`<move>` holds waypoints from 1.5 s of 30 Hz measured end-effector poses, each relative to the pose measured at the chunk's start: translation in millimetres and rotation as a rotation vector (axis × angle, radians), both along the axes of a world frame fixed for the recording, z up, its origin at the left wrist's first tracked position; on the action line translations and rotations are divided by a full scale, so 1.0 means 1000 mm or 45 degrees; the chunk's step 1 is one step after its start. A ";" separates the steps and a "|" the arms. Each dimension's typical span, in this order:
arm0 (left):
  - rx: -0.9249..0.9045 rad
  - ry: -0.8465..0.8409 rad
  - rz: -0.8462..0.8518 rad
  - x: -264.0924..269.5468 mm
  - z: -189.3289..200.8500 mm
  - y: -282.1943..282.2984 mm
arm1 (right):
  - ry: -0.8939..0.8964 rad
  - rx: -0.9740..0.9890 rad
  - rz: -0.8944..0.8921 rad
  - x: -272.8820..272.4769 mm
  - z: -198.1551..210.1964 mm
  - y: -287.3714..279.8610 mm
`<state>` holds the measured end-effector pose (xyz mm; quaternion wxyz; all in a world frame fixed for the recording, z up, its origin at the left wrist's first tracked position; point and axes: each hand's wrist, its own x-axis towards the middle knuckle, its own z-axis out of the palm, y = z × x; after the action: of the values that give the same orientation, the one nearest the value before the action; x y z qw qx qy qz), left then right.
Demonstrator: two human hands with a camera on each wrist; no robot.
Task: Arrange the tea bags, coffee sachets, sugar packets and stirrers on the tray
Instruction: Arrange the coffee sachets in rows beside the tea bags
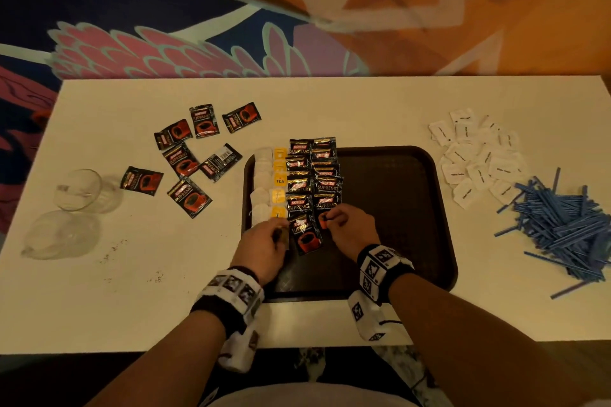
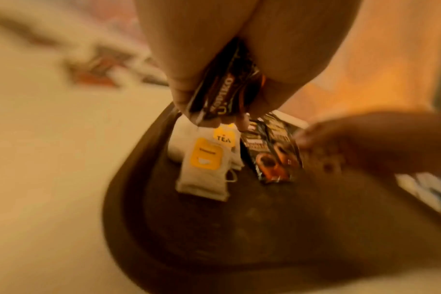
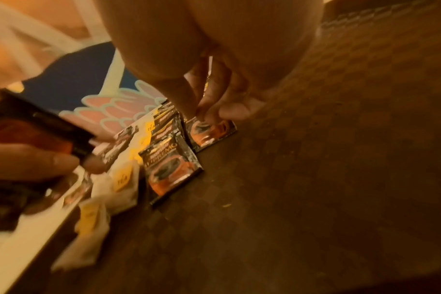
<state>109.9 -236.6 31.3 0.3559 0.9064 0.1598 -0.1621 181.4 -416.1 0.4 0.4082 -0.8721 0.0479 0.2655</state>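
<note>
A dark brown tray lies mid-table. Along its left side runs a column of tea bags with yellow tags, then two columns of black coffee sachets. My right hand pinches the nearest coffee sachet of the right column, low on the tray. My left hand grips a few coffee sachets on edge just above the nearest tea bag. White sugar packets and blue stirrers lie heaped on the table to the right.
Several loose coffee sachets are scattered on the white table left of the tray. Two clear glasses lie on their sides at the far left. The tray's right half is bare. Patterned carpet lies beyond the table's far edge.
</note>
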 end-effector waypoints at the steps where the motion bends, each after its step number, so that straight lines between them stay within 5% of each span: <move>1: 0.184 -0.050 -0.267 0.000 -0.003 -0.003 | -0.041 -0.047 0.057 -0.001 0.000 -0.002; 3: 0.536 -0.048 -0.698 0.000 -0.004 -0.012 | -0.126 -0.176 0.219 -0.002 0.001 -0.006; 7: 0.767 0.071 -0.939 -0.002 -0.005 -0.027 | -0.125 -0.303 0.371 -0.008 0.000 -0.010; 23: 0.796 0.092 -0.894 0.012 -0.005 -0.025 | -0.072 -0.279 0.326 -0.009 0.005 -0.009; 26: 0.549 -0.058 -0.695 0.013 -0.002 -0.020 | -0.046 -0.260 0.312 -0.008 0.009 -0.010; 31: -0.197 -0.106 0.231 0.036 0.014 -0.018 | -0.048 0.015 0.149 -0.005 0.021 -0.007; 35: -0.826 -0.002 0.682 0.046 0.029 -0.025 | 0.159 0.293 0.135 -0.002 0.037 0.004; 41: -1.134 0.148 0.979 0.054 0.043 -0.039 | 0.151 0.346 0.010 0.000 0.041 0.004; 45: -0.913 0.157 0.952 0.053 0.036 -0.034 | 0.264 0.476 -0.175 -0.004 0.036 -0.001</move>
<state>162.7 -270.4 67.0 0.6675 0.5972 0.4278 -0.1216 177.1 -417.0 36.4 0.5726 -0.7442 0.0988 0.3295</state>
